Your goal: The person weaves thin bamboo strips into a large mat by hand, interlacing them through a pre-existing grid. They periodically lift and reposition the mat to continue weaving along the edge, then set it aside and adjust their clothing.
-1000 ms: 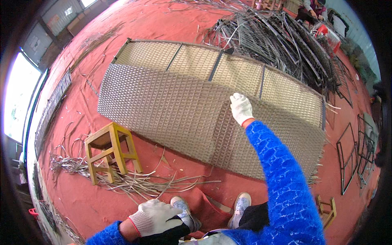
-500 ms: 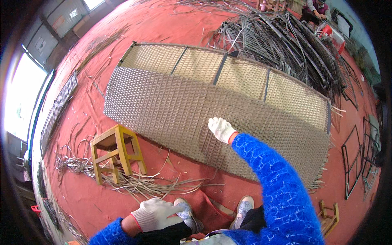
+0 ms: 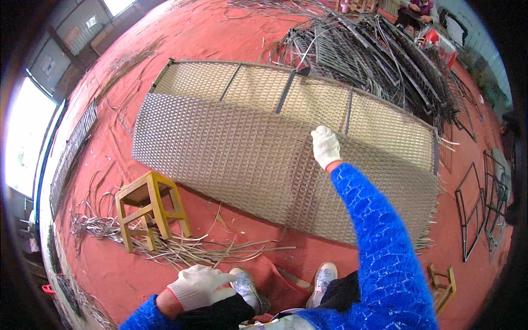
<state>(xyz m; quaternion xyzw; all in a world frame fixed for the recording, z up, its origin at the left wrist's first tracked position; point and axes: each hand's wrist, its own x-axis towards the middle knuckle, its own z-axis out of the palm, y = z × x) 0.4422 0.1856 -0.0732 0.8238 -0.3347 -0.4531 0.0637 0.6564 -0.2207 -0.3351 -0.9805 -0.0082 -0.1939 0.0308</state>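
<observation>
A long brownish-grey woven wicker piece (image 3: 231, 148) lies on the red floor before me, with a paler wicker section (image 3: 313, 99) along its far side, crossed by dark bars. My right hand (image 3: 325, 146), in a white knit glove, is over the ridge between the two sections, right of the middle. Its fingers are curled closed; whatever they may hold is hidden. My left hand (image 3: 201, 286), gloved alike, rests on my dark-trousered left leg with fingers stretched out, holding nothing.
A yellow wooden stool (image 3: 151, 206) stands front left, beside loose wicker strips (image 3: 187, 250). Dark metal frames and strips (image 3: 374, 66) are piled at the back right. More thin frames (image 3: 470, 212) lie at the right, near another small stool (image 3: 441, 286). A person (image 3: 415, 11) sits far right.
My right hand has moved right and farther from me, from the near woven surface to the ridge. The left hand stays on my leg. The view has shifted slightly.
</observation>
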